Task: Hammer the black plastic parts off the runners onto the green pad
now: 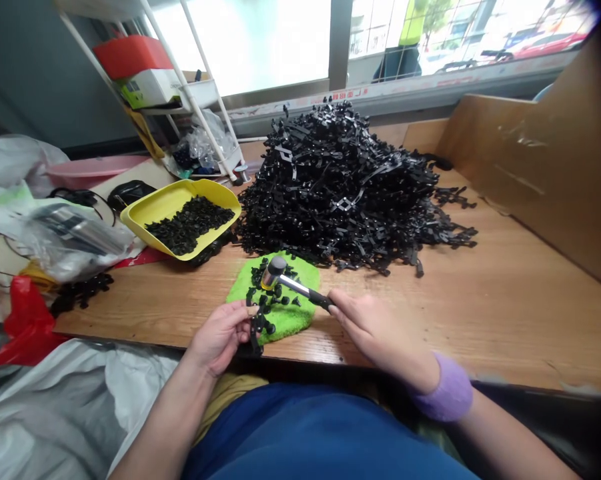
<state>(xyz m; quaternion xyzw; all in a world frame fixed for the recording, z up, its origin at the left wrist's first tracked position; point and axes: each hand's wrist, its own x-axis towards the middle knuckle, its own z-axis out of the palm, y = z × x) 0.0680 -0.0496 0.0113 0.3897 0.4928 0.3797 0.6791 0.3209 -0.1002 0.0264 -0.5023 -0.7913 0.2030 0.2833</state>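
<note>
My right hand [375, 333] grips the dark handle of a small hammer [300, 288], whose round head hangs over a green terry cloth pad [300, 283] on the wooden table [480, 320]. My left hand [220, 337] pinches a black plastic moulded strip [256, 331], which rests at the near edge of the pad. Several small black plastic pieces [267, 301] lie scattered on the cloth. Behind it rises a large heap of black plastic parts [340, 187]. A yellow scoop tray [180, 197] holds more black pieces.
A tall cardboard panel [525, 153] stands along the table's right side. To the left are clear plastic bags [65, 233], a red bag [25, 323] and a pink basin [93, 170]. A white shelf rack [150, 87] stands by the window at the back.
</note>
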